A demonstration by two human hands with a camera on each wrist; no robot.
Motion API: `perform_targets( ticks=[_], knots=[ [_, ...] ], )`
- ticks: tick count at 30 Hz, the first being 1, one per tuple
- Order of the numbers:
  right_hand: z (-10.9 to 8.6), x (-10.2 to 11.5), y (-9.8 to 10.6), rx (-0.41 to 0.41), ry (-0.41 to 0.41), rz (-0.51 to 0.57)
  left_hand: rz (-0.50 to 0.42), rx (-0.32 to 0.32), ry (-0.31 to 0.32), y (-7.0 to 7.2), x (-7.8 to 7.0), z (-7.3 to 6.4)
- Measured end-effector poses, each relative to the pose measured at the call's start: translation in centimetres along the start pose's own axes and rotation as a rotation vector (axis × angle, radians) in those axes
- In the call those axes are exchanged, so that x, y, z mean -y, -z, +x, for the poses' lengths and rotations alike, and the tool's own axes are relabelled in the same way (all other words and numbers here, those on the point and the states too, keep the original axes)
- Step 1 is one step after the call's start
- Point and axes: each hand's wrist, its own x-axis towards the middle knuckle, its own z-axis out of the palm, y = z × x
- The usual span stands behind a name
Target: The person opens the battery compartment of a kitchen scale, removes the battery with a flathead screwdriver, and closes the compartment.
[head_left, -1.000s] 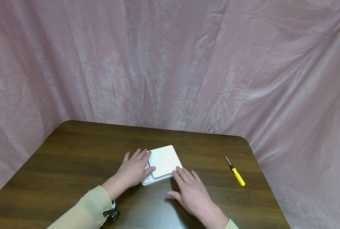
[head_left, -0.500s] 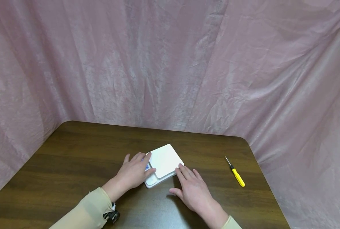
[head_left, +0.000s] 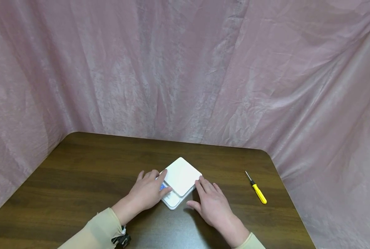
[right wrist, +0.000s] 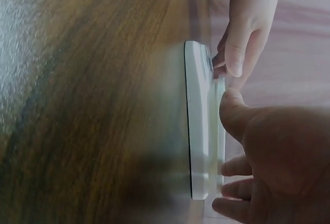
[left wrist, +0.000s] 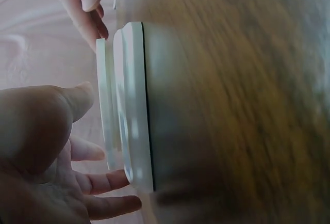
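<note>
A white kitchen scale (head_left: pixel 182 177) lies on the wooden table, turned at an angle, its square platform facing up. My left hand (head_left: pixel 148 191) rests along its left side, thumb and forefinger over the platform's edge, partly covering the bluish display (head_left: pixel 162 187). From the right, my right hand (head_left: pixel 215 206) touches the scale's right corner with extended fingertips, its thumb held apart. In the left wrist view the scale (left wrist: pixel 136 110) shows side-on, low on the tabletop, with a gap beneath its platform. The right wrist view has the scale (right wrist: pixel 197 126) between both hands.
A screwdriver (head_left: pixel 259 193) with a yellow handle lies on the table to the right, tip pointing away. Pink curtains (head_left: pixel 185 69) hang behind the table's far edge (head_left: pixel 160 139) and along both sides.
The scale has turned counterclockwise on the table, its near corner swinging right and its right corner moving away. Both hands have shifted slightly with it. The screwdriver has stayed put.
</note>
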Motion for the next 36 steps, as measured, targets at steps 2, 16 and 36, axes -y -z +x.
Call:
perform_targets(
  ticks=[2, 16, 36],
  knots=[
    [0.1, -0.1, -0.1, 0.006, -0.019, 0.009, -0.007, -0.003, -0.007, 0.1, -0.2, -0.2],
    [1.0, -0.4, -0.1, 0.035, -0.07, 0.065, -0.005, -0.019, -0.061, 0.9, -1.4, -1.2],
    [2.1, -0.5, 0.1, 0.155, -0.207, 0.295, -0.02, -0.031, -0.133, 1.3, -1.8, -3.2]
  ],
)
